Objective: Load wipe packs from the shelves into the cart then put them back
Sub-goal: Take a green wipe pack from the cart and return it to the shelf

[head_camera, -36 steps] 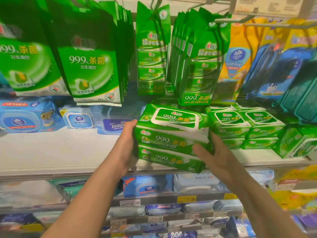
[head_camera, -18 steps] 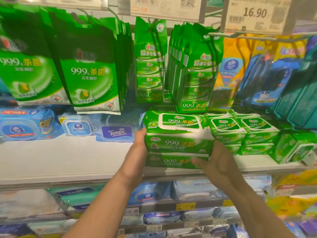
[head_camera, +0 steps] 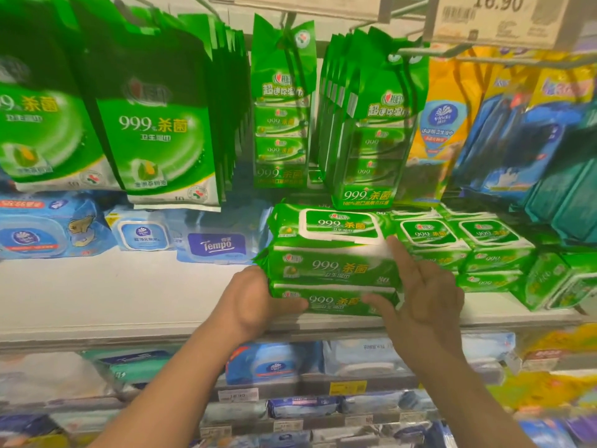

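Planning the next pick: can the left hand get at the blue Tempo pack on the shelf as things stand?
Probably yes. The Tempo pack lies just left of the green wipe stack, with bare shelf in front of it. But the left hand grips the stack's left end, so it must let go first.

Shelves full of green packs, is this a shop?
Most likely yes, a supermarket aisle. A price tag reading 16.90 hangs overhead, many identical green wipe packs hang on hooks, and the shelf edges below carry small price labels.
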A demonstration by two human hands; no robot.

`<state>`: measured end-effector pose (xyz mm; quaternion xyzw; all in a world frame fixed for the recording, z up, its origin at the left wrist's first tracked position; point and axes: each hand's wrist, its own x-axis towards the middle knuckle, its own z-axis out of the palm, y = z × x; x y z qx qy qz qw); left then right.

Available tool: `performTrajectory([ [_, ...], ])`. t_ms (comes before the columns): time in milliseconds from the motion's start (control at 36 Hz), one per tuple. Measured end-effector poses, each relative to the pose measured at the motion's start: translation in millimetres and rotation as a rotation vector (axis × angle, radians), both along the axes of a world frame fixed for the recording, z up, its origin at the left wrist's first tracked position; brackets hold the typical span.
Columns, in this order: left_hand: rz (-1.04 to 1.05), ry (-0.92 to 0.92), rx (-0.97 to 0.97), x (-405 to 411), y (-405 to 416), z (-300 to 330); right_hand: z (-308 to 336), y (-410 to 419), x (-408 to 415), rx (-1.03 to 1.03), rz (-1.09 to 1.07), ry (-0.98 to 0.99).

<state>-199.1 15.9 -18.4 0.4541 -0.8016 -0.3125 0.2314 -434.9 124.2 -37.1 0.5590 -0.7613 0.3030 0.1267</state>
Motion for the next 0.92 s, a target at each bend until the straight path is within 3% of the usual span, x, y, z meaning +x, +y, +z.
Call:
performTrajectory([
  [167,-0.003,-0.082,-0.040,-12.5,-2.9,-0.6,0.2,-9.8,-2.3,0.008,-0.116,0.074],
  [333,-0.007,-0.053,-0.071,-20.9,-7.7,0.7,3.0,-21.5,-1.6,-0.006,-0.190,0.120],
  [694,0.081,-0.147,-0.083,-24.7,-22.0,-8.9,3.7,-32.9,0.6,-0.039,-0.248,0.137],
  [833,0.349,0.227,-0.151,-11.7,0.8,-10.7,-2.3,-14.2,6.2,-0.228,-0.023,-0.022],
  [917,0.363,0.227,-0.080,-15.4,13.7,-4.2,6.1,-7.4,13.6,-0.012,0.100,-0.344],
])
